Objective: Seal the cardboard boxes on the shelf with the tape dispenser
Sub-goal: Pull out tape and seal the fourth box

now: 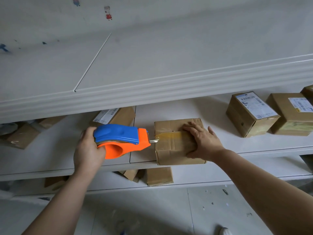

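Observation:
A creased cardboard box [172, 146] sits at the front edge of the white middle shelf [55, 155]. A strip of clear yellowish tape [169, 135] runs across its top. My right hand [201, 141] lies flat on the box's right half, fingers spread, thumb over the front side. My left hand [88, 150] grips the blue and orange tape dispenser [122, 139] just left of the box. The dispenser's nose touches the box's left top edge, where the tape leaves it.
Two labelled boxes [250, 114] [291, 114] stand on the same shelf to the right. Another labelled box [116, 115] lies behind the dispenser, more at far left [20, 134]. An upper shelf [152, 89] overhangs. Boxes [159, 176] lie on the lower shelf.

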Demonstrator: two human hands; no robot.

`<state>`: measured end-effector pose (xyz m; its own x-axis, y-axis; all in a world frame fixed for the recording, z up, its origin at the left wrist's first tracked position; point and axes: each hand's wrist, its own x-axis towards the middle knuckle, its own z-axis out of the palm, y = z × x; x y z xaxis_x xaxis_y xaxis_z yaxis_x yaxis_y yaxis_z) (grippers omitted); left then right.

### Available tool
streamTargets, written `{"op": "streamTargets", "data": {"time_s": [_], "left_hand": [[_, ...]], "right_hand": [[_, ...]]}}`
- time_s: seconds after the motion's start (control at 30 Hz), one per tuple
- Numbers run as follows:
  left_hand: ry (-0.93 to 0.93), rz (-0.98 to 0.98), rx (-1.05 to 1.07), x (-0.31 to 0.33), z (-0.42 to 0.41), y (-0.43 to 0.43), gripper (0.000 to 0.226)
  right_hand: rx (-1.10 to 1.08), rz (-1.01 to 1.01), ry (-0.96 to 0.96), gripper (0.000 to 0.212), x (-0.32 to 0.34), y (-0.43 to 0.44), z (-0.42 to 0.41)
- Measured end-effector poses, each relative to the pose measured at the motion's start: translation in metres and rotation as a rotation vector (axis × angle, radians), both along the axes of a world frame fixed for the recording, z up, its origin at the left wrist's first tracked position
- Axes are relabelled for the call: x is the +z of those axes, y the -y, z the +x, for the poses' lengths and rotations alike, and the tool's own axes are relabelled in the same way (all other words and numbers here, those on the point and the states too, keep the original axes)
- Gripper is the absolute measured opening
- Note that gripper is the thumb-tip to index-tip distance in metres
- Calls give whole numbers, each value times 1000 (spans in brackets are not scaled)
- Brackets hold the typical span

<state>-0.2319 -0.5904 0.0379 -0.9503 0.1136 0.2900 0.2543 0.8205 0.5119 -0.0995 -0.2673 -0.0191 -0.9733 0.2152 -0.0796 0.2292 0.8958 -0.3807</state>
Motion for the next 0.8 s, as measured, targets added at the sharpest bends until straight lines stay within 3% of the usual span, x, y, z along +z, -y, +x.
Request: {"op": "streamTargets", "data": {"time_s": [0.27, 0.43, 0.8], "left_hand": [[-84, 209, 46, 6, 7, 8, 43], [-83, 112, 44, 17, 2, 11, 44], [9, 94, 85, -7, 0, 13, 41]], "right_hand": [[46, 11, 46, 105, 1, -6, 2], [57, -9, 22, 107, 0, -7, 3], [71, -18, 29, 114, -2, -10, 4]]}}
